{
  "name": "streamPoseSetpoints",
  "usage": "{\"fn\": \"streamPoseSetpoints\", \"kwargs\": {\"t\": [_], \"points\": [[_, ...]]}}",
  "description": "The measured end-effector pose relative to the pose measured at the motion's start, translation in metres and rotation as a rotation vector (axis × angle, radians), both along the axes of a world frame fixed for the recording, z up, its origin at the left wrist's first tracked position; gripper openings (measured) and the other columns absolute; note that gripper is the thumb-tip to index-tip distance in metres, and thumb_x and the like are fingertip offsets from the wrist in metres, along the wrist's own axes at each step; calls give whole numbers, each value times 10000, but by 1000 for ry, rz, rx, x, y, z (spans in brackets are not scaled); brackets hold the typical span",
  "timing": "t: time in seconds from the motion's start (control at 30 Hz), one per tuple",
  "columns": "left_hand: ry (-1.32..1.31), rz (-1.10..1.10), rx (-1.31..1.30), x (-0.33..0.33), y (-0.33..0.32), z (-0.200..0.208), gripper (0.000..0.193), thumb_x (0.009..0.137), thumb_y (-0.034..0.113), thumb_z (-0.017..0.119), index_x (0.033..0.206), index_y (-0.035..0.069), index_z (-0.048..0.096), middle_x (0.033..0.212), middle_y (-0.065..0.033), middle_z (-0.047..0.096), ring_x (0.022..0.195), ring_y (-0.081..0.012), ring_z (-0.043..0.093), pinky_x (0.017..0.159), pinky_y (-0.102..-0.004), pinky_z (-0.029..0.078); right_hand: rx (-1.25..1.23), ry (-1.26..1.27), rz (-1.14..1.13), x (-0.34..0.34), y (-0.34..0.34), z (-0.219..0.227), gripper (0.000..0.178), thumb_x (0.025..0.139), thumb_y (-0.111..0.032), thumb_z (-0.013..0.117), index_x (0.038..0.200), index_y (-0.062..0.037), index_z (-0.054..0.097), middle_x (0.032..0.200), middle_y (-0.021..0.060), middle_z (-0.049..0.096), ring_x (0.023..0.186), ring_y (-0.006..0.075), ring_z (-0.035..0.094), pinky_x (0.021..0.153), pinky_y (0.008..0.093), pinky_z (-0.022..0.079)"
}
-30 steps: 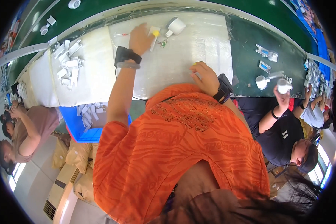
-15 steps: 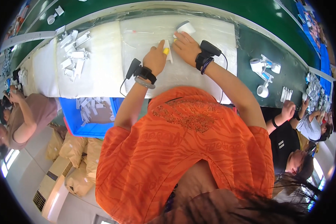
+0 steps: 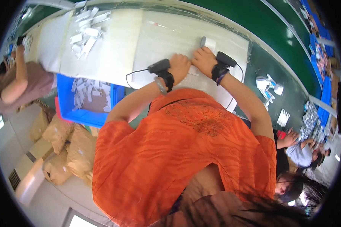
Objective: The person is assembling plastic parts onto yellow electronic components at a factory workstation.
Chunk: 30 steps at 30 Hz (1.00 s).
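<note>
Both hands are close together above the white padded sheet (image 3: 155, 41) on the bench. My left hand (image 3: 180, 66) is curled closed, knuckles up, and hides whatever its fingers hold. Beside it, my right hand (image 3: 204, 60) has its fingers bent around the near end of a white part with a round, cup-like head (image 3: 208, 44). The head sticks out past the knuckles, while the rest of the part is covered by the hand. A pale flat piece (image 3: 193, 70) shows faintly between and below the hands. Each wrist wears a black strapped device with a cable.
White plastic brackets (image 3: 89, 32) lie piled at the sheet's left. Below the bench edge stands a blue bin (image 3: 83, 118) holding more white pieces. A thin red-tipped item (image 3: 155, 24) lies farther back. Joined white parts (image 3: 269, 86) rest at right. Co-workers sit on both sides.
My left hand has moved right and closed, its yellow-covered finger now out of sight. The white strip beside it is mostly hidden. My head view has turned and shifted.
</note>
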<state>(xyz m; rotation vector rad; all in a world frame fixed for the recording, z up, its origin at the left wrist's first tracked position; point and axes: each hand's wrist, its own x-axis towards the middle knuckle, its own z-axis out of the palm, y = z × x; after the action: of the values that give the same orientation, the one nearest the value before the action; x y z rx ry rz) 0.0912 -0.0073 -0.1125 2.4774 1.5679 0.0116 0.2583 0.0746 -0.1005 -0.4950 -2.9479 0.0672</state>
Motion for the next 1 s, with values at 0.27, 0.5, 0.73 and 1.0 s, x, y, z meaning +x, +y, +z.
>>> {"fn": "streamPoseSetpoints", "kwargs": {"t": [0.27, 0.5, 0.73, 1.0], "points": [[-211, 45, 189, 33, -53, -15, 147, 811, 145, 540, 924, 99, 622, 935, -61, 579, 952, -234, 536, 836, -378, 417, -68, -278, 158, 19, -34, 15, 102, 840, -131, 508, 794, -72, 577, 692, 89, 614, 764, 252, 635, 882, 462, 442], [-246, 374, 154, 57, -126, -21, 133, 792, 143, 564, 898, 90, 623, 910, -37, 593, 929, -229, 552, 817, -369, 428, -398, -646, 69, -3, -68, 33, 261, 937, -283, 539, 893, -25, 535, 731, 202, 647, 692, 372, 638, 636, 483, 499], [-487, 582, 72, 62, -182, -13, 275, 816, 151, 568, 1088, 133, 600, 911, -56, 611, 904, -264, 581, 781, -412, 468, -650, -532, 154, -5, -87, 18, 157, 903, -169, 586, 947, -22, 555, 780, 186, 654, 690, 362, 638, 631, 428, 503], [-727, 432, 31, 22, -199, 20, 313, 790, 207, 620, 1082, 98, 588, 860, -138, 641, 810, -350, 644, 664, -464, 528, -1424, -676, -460, 4, -70, 27, 162, 945, -191, 581, 962, -38, 635, 782, 17, 662, 589, 62, 578, 504, 203, 444]]}}
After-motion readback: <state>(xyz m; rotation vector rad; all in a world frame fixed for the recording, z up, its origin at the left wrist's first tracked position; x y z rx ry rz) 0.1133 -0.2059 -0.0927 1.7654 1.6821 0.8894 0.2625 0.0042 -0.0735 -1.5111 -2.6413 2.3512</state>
